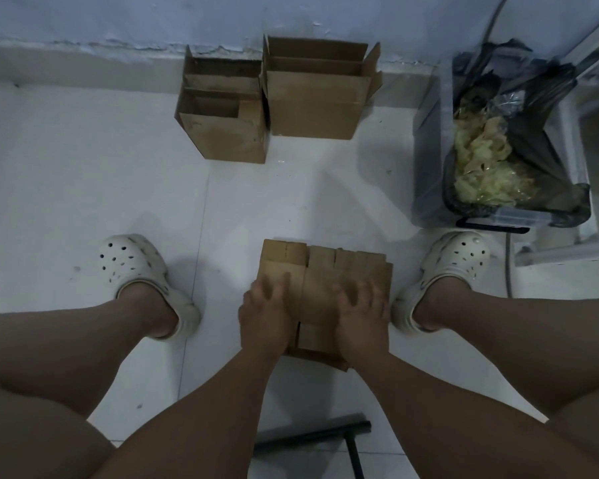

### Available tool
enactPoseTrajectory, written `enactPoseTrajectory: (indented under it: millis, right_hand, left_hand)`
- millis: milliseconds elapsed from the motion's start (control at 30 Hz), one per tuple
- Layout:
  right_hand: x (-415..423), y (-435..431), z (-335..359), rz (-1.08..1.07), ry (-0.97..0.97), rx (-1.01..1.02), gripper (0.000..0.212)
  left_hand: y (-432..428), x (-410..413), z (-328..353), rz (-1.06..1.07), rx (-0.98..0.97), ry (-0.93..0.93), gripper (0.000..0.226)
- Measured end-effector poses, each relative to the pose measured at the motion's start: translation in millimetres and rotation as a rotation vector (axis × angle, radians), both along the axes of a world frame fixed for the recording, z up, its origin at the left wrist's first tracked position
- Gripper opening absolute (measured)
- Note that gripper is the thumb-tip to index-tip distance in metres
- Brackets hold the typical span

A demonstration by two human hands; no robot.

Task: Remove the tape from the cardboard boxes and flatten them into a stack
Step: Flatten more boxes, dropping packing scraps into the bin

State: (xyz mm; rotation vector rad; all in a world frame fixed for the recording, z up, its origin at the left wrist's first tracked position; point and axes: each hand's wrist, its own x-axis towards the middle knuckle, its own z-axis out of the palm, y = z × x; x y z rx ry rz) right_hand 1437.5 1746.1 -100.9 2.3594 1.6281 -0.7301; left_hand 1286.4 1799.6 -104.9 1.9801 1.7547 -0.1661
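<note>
White floor tiles (83,188) carry the flattened stack (325,271) between my feet. My left hand (265,312) and right hand (362,314) press flat on it, apart, fingers straight, to keep it compressed. Two boxes (274,105) wait upright by the wall.

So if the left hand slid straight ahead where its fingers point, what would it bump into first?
The left hand would slide off the flattened cardboard stack it presses on, cross bare floor, then probably bump the bigger open box by the wall. Depth is hard to judge.
</note>
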Motion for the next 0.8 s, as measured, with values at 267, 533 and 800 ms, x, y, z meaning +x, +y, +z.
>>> enactPoseTrajectory:
  millis: [267, 533, 800]
  right_hand:
    - [-3, 15, -8, 0.105, 0.307, -0.523, 0.072]
    - [-16, 59, 13, 0.068, 0.254, -0.511, 0.015]
    - [-12, 119, 44, -0.545, 0.574, 0.082, 0.018]
  left_hand:
    - [-13, 17, -11, -0.401, -0.427, 0.225, 0.065]
    - [18, 33, -2, -0.263, -0.389, 0.041, 0.031]
    - [86, 46, 19, 0.014, 0.024, -0.194, 0.027]
